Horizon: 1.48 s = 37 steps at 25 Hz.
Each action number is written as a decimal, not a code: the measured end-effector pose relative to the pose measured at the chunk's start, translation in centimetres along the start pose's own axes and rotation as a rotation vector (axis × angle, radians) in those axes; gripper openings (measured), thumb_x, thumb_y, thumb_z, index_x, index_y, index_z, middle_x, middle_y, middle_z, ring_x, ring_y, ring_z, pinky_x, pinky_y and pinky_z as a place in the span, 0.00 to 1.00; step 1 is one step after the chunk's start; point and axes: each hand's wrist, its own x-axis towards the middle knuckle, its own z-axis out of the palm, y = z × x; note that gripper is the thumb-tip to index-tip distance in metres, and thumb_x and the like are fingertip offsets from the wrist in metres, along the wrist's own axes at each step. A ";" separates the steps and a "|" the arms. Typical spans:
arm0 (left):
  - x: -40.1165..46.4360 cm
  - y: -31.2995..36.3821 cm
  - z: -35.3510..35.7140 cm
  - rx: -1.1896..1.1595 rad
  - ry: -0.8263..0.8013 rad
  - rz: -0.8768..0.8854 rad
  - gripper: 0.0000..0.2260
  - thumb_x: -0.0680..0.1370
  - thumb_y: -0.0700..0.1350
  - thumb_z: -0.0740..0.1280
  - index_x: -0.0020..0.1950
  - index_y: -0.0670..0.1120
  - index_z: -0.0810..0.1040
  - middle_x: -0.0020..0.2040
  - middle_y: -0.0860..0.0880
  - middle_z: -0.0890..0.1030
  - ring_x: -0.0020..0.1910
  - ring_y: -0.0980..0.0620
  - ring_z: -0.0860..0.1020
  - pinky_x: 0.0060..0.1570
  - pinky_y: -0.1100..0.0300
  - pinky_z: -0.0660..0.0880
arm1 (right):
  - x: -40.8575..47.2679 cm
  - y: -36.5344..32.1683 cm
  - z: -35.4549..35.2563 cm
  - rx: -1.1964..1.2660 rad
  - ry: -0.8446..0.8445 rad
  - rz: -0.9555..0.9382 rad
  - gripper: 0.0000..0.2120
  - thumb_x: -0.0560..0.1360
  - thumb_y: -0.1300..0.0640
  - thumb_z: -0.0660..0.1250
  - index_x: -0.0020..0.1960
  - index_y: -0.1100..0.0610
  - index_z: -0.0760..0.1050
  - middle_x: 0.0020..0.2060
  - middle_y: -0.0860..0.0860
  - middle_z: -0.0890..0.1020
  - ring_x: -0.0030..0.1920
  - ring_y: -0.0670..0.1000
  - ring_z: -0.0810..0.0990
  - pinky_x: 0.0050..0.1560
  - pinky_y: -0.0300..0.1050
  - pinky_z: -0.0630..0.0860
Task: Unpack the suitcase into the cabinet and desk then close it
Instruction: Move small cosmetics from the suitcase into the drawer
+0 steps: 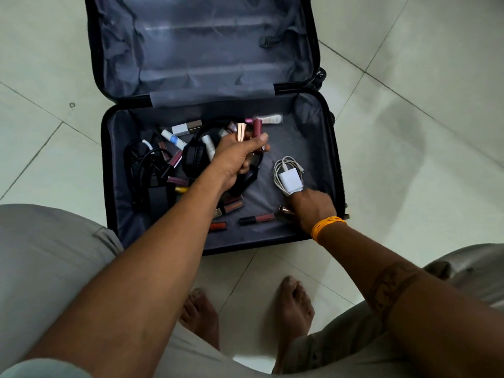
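suitcase (321, 148) lies open flat on the floor, lid half at 12 o'clock bare, near half full of small stuff. step in hand, i'd say: gathering the cosmetics, unpacking far from done. headphones (195, 156) centre, black cable (141, 162) at 9, white charger (290, 181) at 3. left hand (237, 156) raised over the middle, fingers curled round a bunch of lipsticks (241, 131). right hand (313, 208) low at 4 o'clock, fingers closing on a gold-capped lipstick (285, 210), grip mostly hidden. next: lift it, sweep the loose tubes at 6, carry all to the desk.
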 end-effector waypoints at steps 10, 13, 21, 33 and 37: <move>-0.8 1.7 0.2 0.016 0.063 0.020 0.10 0.76 0.49 0.77 0.49 0.47 0.79 0.48 0.40 0.88 0.25 0.53 0.61 0.22 0.64 0.55 | 1.5 -0.3 -3.5 0.588 0.027 0.194 0.12 0.73 0.48 0.75 0.44 0.58 0.84 0.41 0.59 0.85 0.44 0.62 0.83 0.39 0.45 0.72; -3.1 4.6 -1.1 0.038 0.102 0.027 0.15 0.77 0.48 0.76 0.56 0.38 0.81 0.49 0.39 0.88 0.23 0.56 0.64 0.21 0.65 0.57 | 1.2 -1.1 -6.9 1.014 0.055 0.315 0.13 0.71 0.50 0.78 0.34 0.57 0.82 0.30 0.51 0.82 0.34 0.52 0.81 0.36 0.42 0.76; -14.6 17.8 -1.1 0.029 0.144 -0.008 0.18 0.77 0.50 0.76 0.59 0.38 0.80 0.50 0.44 0.88 0.25 0.53 0.61 0.21 0.64 0.58 | -6.7 -2.4 -26.3 1.599 0.122 0.322 0.10 0.77 0.54 0.75 0.41 0.60 0.84 0.33 0.53 0.80 0.36 0.52 0.76 0.34 0.46 0.73; -37.5 40.8 11.0 0.059 0.044 0.057 0.09 0.74 0.55 0.77 0.50 0.52 0.85 0.51 0.40 0.87 0.24 0.53 0.63 0.28 0.60 0.59 | -29.0 3.6 -53.1 1.752 0.227 0.279 0.10 0.79 0.54 0.74 0.41 0.57 0.85 0.34 0.54 0.81 0.35 0.50 0.79 0.31 0.42 0.76; -44.7 48.2 16.6 0.157 -0.021 0.097 0.04 0.77 0.48 0.76 0.49 0.50 0.84 0.51 0.37 0.87 0.22 0.56 0.66 0.24 0.64 0.61 | -37.7 7.1 -59.9 1.776 0.366 0.289 0.09 0.79 0.55 0.73 0.41 0.54 0.86 0.31 0.50 0.82 0.31 0.47 0.78 0.27 0.39 0.75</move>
